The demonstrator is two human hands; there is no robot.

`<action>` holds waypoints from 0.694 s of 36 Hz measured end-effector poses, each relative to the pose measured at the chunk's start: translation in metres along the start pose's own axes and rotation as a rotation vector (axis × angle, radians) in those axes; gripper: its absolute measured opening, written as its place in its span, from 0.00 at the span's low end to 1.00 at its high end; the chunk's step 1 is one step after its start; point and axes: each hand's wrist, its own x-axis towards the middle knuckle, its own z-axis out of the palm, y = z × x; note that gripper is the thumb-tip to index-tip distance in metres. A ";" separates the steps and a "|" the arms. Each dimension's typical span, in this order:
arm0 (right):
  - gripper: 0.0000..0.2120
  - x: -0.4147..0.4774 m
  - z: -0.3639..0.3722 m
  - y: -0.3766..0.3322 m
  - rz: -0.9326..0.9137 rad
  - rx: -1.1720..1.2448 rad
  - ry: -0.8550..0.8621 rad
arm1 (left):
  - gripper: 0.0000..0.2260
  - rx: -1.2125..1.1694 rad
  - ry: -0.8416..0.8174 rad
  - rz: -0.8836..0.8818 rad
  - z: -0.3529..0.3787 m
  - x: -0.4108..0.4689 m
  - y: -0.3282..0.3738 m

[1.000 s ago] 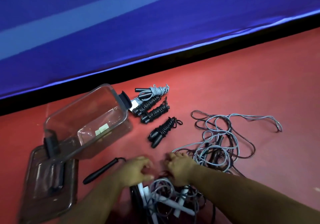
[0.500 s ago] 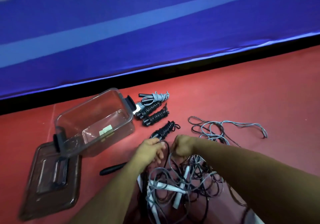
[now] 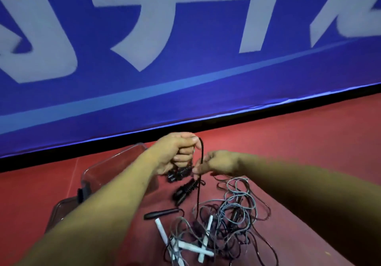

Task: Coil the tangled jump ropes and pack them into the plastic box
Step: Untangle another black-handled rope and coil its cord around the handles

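My left hand (image 3: pixel 177 152) is raised above the floor, its fingers curled round the top of a black jump rope (image 3: pixel 199 183) that hangs down into the tangle. My right hand (image 3: pixel 218 162) pinches that same rope a little lower. The tangled pile of grey and black ropes (image 3: pixel 231 220) with white handles (image 3: pixel 186 245) lies on the red floor below. A loose black handle (image 3: pixel 162 213) lies left of the pile. One coiled black rope (image 3: pixel 185 189) rests under my hands. My left forearm partly hides the clear plastic box (image 3: pixel 115 162).
The box's lid (image 3: pixel 59 214) lies on the floor at the left, mostly behind my left arm. More coiled ropes (image 3: pixel 177 175) sit just behind my hands. A blue banner wall (image 3: pixel 185 59) with a black base strip bounds the far side of the red floor.
Both hands rose from the pile, drawing a black rope up taut. The camera tilted upward, so more of the banner shows and the box sits behind my left arm.
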 end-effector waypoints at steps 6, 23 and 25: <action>0.10 -0.045 -0.020 -0.018 -0.166 0.265 -0.006 | 0.12 -0.005 0.137 0.139 0.019 -0.022 0.052; 0.13 -0.131 -0.089 -0.107 -0.610 0.929 0.356 | 0.07 0.754 0.165 0.042 0.007 -0.056 0.005; 0.12 -0.133 -0.094 -0.096 -0.614 0.961 0.403 | 0.06 0.733 0.101 0.056 0.007 -0.053 0.000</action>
